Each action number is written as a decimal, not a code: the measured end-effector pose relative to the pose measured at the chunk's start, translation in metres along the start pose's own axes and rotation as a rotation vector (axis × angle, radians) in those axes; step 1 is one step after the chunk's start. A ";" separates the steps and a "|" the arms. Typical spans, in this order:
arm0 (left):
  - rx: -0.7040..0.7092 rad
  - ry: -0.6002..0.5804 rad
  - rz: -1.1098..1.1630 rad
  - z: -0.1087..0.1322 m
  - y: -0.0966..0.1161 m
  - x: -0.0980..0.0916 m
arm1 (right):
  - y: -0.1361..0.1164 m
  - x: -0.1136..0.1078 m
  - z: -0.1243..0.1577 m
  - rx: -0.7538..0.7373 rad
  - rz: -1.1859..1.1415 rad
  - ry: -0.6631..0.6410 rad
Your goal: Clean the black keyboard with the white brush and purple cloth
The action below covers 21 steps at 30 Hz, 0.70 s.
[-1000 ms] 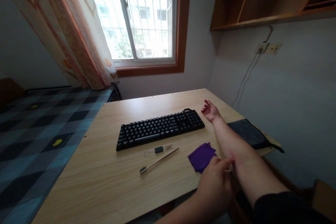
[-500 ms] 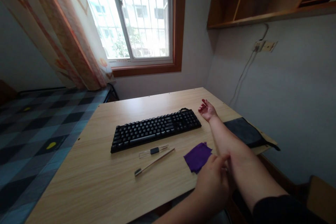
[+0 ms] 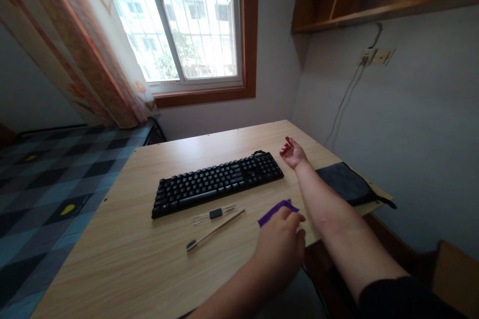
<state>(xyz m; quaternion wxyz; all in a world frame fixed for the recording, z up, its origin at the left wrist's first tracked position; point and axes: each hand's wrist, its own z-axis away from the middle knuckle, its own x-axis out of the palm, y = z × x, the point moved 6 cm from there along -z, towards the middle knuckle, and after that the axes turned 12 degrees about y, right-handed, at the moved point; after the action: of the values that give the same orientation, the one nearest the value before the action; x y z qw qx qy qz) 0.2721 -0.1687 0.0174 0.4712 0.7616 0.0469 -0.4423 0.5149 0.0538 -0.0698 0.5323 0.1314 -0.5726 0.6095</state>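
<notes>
My left hand (image 3: 280, 241) hovers by the near edge of the table, its back toward me. Its fingers are bent with a gap between index finger and thumb, and no object shows in them. It partly covers a purple cloth (image 3: 275, 210) lying on the wood. Beyond, my right hand (image 3: 293, 153) rests palm up on the table with loosely curled, parted fingers and nothing in them. It is just right of a black keyboard (image 3: 219, 182). A toothbrush (image 3: 217, 229) with a dark head and a keyboard keycap puller (image 3: 215, 213) lie in front of the keyboard.
A dark pouch (image 3: 342, 182) with a strap lies under the right forearm's far side, at the table's (image 3: 145, 259) right edge. A checked bed (image 3: 67, 179) stands left. Wall shelves (image 3: 374, 15) hang above a socket (image 3: 368, 56) with a cable.
My left hand has moved off the right forearm, leftward, and covers more of the purple cloth. My right hand keeps its place on the table. The view has shifted slightly.
</notes>
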 end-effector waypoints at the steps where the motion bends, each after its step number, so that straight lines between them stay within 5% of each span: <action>1: 0.003 -0.002 -0.109 -0.004 -0.006 -0.005 | 0.000 0.000 0.000 0.004 -0.004 0.000; 6: 0.054 -0.076 -0.381 -0.007 -0.026 -0.010 | 0.000 0.001 0.001 0.001 -0.009 -0.020; 21: 0.112 -0.152 -0.504 -0.012 -0.032 0.007 | -0.011 0.013 0.025 0.027 -0.058 0.105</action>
<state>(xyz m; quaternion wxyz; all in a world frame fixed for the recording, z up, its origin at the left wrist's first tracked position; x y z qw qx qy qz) 0.2681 -0.1444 -0.0069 0.3055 0.7155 0.1749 -0.6034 0.5071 0.0369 -0.0461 0.5772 0.1229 -0.5316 0.6076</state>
